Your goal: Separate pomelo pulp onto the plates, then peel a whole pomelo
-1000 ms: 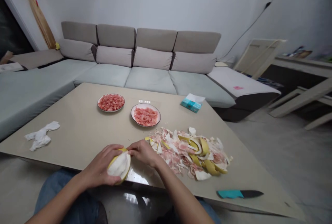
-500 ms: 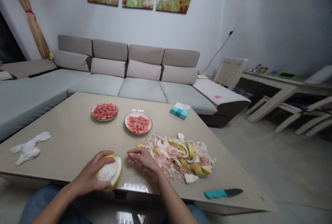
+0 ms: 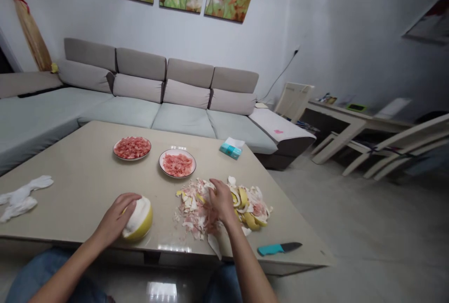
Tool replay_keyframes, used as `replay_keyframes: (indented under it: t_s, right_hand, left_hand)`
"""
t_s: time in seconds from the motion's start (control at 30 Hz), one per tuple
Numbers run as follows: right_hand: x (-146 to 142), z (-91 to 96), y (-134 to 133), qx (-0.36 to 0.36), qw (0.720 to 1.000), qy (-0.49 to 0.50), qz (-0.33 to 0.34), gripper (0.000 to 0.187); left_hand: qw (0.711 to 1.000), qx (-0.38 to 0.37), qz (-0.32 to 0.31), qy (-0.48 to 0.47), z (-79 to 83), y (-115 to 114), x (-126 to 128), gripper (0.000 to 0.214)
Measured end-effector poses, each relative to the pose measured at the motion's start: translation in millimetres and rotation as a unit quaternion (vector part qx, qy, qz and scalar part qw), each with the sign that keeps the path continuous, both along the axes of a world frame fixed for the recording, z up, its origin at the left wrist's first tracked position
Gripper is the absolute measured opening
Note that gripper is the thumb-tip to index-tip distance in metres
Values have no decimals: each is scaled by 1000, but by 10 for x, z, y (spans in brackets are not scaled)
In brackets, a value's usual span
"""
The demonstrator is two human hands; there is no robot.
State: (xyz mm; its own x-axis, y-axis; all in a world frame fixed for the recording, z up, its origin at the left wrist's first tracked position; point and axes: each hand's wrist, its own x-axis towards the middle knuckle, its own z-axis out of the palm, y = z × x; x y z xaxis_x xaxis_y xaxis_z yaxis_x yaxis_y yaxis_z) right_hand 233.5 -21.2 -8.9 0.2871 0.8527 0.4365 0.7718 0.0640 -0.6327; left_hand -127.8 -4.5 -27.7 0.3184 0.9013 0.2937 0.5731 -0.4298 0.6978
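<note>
My left hand (image 3: 115, 216) is wrapped over a partly peeled pomelo (image 3: 140, 221), yellow rind below and white pith on top, resting on the beige table (image 3: 80, 172) near its front edge. My right hand (image 3: 219, 200) lies over a heap of yellow and white peel scraps (image 3: 224, 202) to the right, fingers curled down into the pile; whether it holds a scrap is hidden.
Two plates of pink fruit pieces (image 3: 132, 147) (image 3: 177, 163) stand mid-table. A teal-handled knife (image 3: 278, 248) lies at the front right edge. A crumpled white tissue (image 3: 21, 196) sits far left, a teal tissue pack (image 3: 230, 148) at the back. A grey sofa (image 3: 147, 92) lies beyond.
My right hand left the pomelo and moved right onto the peel heap. The left hand stays on the pomelo. The camera has tilted up and turned right.
</note>
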Motion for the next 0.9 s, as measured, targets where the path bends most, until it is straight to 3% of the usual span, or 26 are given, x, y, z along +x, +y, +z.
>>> replay_keyframes:
  t_s: [0.13, 0.27, 0.4, 0.6, 0.8, 0.9]
  right_hand:
    - [-495, -31, -222, 29, 997, -6, 65, 26]
    - [-1265, -106, -489, 38, 973, 27, 224, 23]
    - [-1711, -155, -575, 43, 971, 20, 233, 42]
    - [-1694, -227, -447, 36, 980, -7, 196, 43]
    - [-1651, -204, -451, -37, 979, -35, 199, 50]
    - [-1651, -134, -440, -69, 977, -40, 196, 44]
  left_hand:
    - [997, -51, -51, 27, 152, 51, -60, 44]
    - [989, -80, -104, 65, 261, 127, -134, 45]
    - [991, -64, -94, 66, 257, 224, -89, 42]
    - [999, -23, -23, 18, 165, 245, 170, 35]
    - [999, -16, -23, -20, 199, 198, 366, 27]
    - [1000, -16, -18, -19, 222, 212, 408, 25]
